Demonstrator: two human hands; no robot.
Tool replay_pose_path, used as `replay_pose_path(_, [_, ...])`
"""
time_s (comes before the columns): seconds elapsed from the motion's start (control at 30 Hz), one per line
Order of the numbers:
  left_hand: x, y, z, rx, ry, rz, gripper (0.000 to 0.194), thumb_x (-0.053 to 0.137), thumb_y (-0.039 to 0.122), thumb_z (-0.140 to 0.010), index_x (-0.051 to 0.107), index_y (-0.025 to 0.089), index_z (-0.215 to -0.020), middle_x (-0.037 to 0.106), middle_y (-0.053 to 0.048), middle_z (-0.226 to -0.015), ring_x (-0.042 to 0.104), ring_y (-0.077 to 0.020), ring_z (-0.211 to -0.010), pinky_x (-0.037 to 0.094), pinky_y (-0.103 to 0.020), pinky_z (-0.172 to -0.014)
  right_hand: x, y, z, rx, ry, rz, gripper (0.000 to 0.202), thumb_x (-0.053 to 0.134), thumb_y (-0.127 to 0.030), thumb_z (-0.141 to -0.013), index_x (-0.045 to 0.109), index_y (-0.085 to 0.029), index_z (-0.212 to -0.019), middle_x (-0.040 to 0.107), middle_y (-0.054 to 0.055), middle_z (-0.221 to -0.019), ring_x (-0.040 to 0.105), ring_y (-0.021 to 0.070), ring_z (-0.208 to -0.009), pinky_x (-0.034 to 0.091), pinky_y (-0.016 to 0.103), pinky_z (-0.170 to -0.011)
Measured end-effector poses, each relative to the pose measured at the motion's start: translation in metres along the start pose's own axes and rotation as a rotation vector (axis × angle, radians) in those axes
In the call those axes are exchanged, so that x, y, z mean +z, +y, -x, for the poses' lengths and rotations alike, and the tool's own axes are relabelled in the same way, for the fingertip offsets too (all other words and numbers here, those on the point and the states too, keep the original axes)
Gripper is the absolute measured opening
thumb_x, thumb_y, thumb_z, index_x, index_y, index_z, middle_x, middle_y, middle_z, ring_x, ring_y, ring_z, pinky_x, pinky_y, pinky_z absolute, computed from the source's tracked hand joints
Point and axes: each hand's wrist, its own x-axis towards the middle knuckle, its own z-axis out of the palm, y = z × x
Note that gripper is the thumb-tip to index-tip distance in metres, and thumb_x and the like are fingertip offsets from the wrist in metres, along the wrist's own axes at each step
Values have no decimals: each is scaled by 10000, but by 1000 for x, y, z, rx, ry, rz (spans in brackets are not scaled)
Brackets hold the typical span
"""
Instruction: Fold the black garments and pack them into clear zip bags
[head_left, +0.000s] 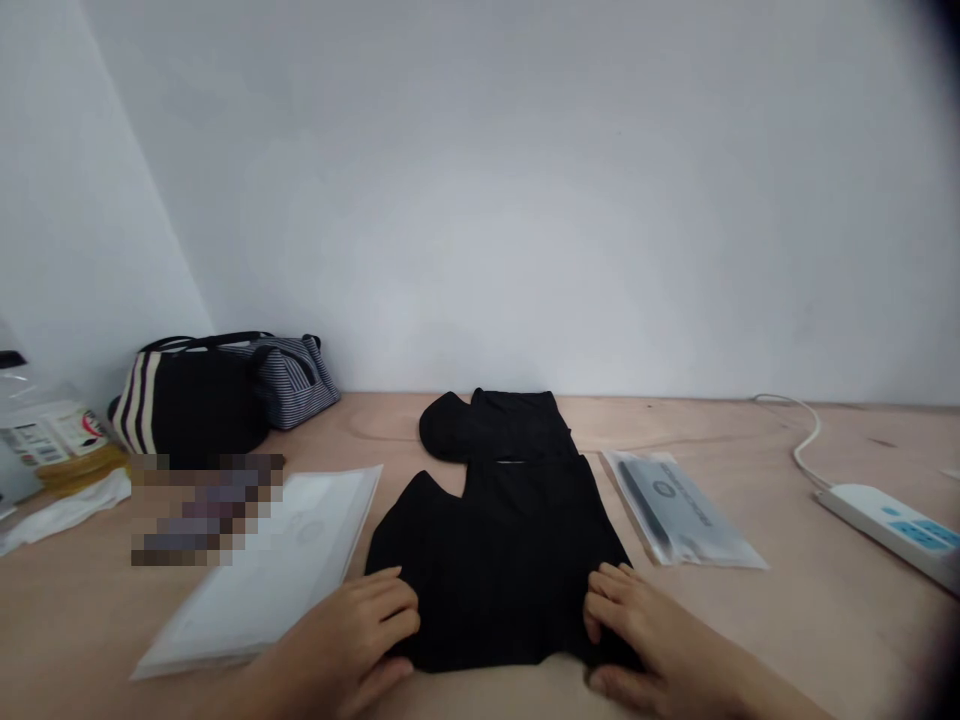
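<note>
A black cloth garment point(517, 570), shaped like a balaclava or hood, lies flat in front of me with a notch at its upper left. My left hand point(367, 635) is at its lower left edge, fingers curled onto the cloth and thumb low beside the edge. At the lower right corner, the bent fingers and thumb of my right hand point(630, 630) pinch the hem, which lifts slightly. Just behind lies a second, smaller-looking black cloth piece point(517, 425) with a rounded left end, its near edge almost meeting the first.
Frosted plastic packets lie on both sides, a larger white one point(300, 540) left and a smaller printed one point(679, 510) right. Farther left are a blurred-out item point(210, 505), a black bag point(202, 400), a striped bag point(296, 385) and an oil bottle point(64, 440). A power strip point(892, 520) sits right.
</note>
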Motion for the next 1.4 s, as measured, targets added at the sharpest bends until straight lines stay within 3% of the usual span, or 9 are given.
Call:
replay_pose_path(0.13, [3,-2,3,-21,-39,12,209,374,211,-834,571,244,-772,621,-18,-837,556,-183,-783,425,-292,-723,0,-2,6,40,-38,-8,45,478,-207,-736,517,-200,-758,562,25,-809,492,166,-751,348,293,-660])
replay_pose_path(0.37, [-30,20,7,-160,-162,89,152,405,180,-820,519,226,-730,576,48,-742,522,-122,-680,344,-200,-585,-40,-14,20,187,-220,-128,298,508,-103,-604,556,-275,-843,607,-29,-730,533,129,-603,308,209,-462])
replay_pose_path(0.5, [-55,10,-25,-207,-42,-30,207,367,258,-850,507,209,-706,565,26,-692,510,-132,-622,317,-217,-545,-63,3,-7,249,-68,10,373,433,-23,-569,542,-246,-848,598,-19,-689,540,138,-611,316,219,-485])
replay_pose_path(0.63, [-64,-24,-78,-328,42,-269,155,432,263,-821,552,209,-738,610,-12,-776,557,-166,-704,363,-240,-608,-68,39,-54,316,2,197,368,421,-3,-578,564,-228,-831,606,2,-752,558,142,-668,328,215,-517])
replay_pose_path(0.83, [-35,-51,-133,-459,82,-361,97,525,205,-766,609,157,-765,629,-103,-779,592,-253,-736,410,-341,-666,-42,66,-98,442,112,330,334,447,-5,-638,588,-164,-895,607,117,-911,550,245,-877,360,329,-715])
replay_pose_path(0.97, [-12,-31,-126,-453,256,-402,296,317,215,-888,527,145,-1085,545,-143,-1107,501,-262,-1014,317,-418,-879,-18,48,-96,454,237,387,288,380,-96,-784,556,-151,-1006,545,155,-1056,477,271,-1012,321,395,-825])
replay_pose_path(1.07, [9,-18,-110,-386,275,-386,373,256,346,-916,452,211,-1203,451,-82,-1267,361,-232,-1182,212,-406,-984,4,30,-89,317,306,311,349,318,-339,-875,505,-199,-1134,496,122,-1178,417,263,-1102,275,424,-914])
replay_pose_path(1.23, [46,-24,-93,-430,115,-254,587,210,581,-855,246,261,-1346,258,-109,-1400,143,-312,-1287,119,-552,-977,31,26,-82,301,120,143,648,211,-647,-800,241,-298,-1345,201,91,-1419,106,362,-1278,71,643,-930])
replay_pose_path(1.4, [45,-25,-92,-460,92,-263,604,180,592,-851,229,257,-1352,231,-121,-1408,134,-317,-1288,117,-559,-970,25,30,-84,315,20,82,676,183,-674,-784,188,-312,-1355,117,78,-1438,46,353,-1288,22,674,-909])
